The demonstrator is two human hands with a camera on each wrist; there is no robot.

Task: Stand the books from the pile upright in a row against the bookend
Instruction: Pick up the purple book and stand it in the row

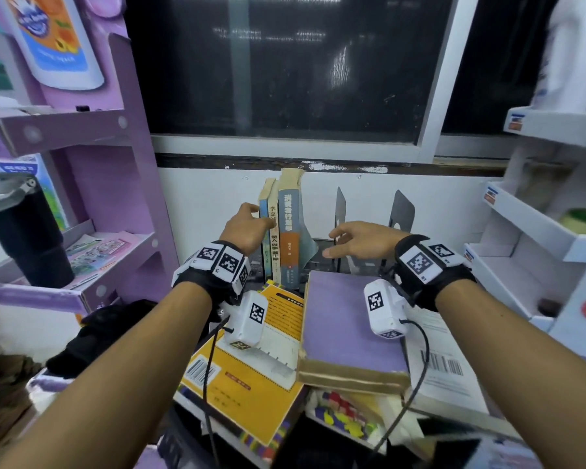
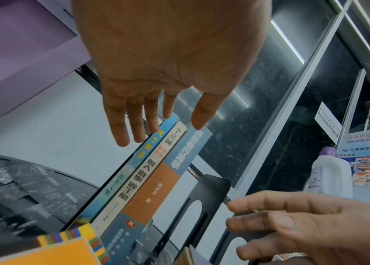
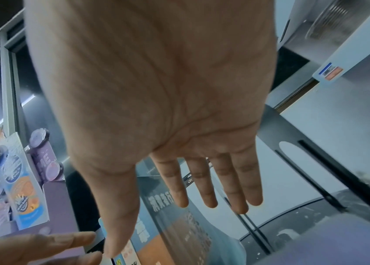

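Observation:
Three books stand upright at the back: a thin blue one, a cream one and a grey-blue one with an orange band. My left hand lies against their left side, fingers straight along the blue book, thumb at the grey-blue spine. My right hand hovers open to their right, holding nothing, near the black metal bookends. The pile lies in front: a purple book, an orange book and a white one.
A purple cardboard shelf with a black tumbler stands at the left. White shelves are at the right. A second bookend stands further right. The wall and a dark window close off the back.

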